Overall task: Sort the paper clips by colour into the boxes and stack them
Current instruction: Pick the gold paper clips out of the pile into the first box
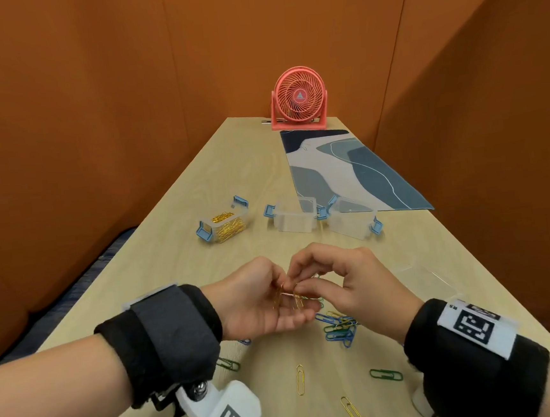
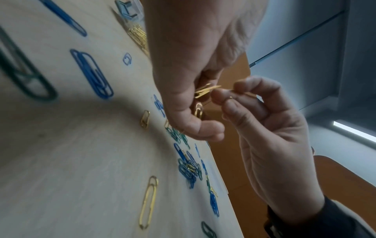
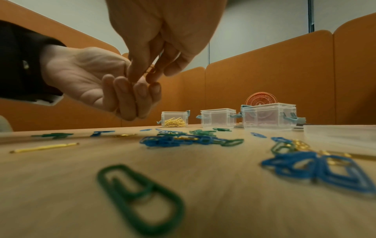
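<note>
My left hand [image 1: 284,292] is turned palm up, fingers curled round a few gold paper clips [image 1: 296,301]. The right hand [image 1: 298,281] meets it from the right and pinches one gold clip [image 2: 231,97] between thumb and forefinger. Both hover over a pile of blue and green clips [image 1: 339,327]. Loose gold clips [image 1: 300,379] and green clips [image 1: 386,374] lie nearer me. Beyond the hands stand three clear boxes with blue latches: the left box [image 1: 225,224] holds gold clips, while the middle box [image 1: 296,218] and right box [image 1: 351,218] look empty.
A pink desk fan [image 1: 299,98] stands at the far end of the wooden table [image 1: 198,181], with a blue patterned mat [image 1: 346,168] before it. Clear lids [image 1: 432,277] lie to the right of my hands. Orange partitions close in on three sides.
</note>
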`<act>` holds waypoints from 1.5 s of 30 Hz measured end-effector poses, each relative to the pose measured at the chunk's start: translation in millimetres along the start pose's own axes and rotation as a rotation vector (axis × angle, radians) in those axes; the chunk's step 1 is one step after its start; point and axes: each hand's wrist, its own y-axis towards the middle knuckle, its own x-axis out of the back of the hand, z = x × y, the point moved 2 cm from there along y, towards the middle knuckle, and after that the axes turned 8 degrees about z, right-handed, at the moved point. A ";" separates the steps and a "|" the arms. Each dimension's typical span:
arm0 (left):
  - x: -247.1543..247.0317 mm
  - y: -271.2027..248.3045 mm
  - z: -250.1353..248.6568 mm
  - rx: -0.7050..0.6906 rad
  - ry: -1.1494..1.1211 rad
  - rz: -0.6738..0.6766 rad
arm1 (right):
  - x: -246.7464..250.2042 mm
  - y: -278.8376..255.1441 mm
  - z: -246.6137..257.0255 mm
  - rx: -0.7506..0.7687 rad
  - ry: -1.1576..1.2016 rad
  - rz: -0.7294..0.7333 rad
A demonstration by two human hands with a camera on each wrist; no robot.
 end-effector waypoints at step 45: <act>13.7 7.9 -12.7 -0.058 0.523 -0.290 | 21.1 -16.7 -33.6 -0.457 -0.329 -0.030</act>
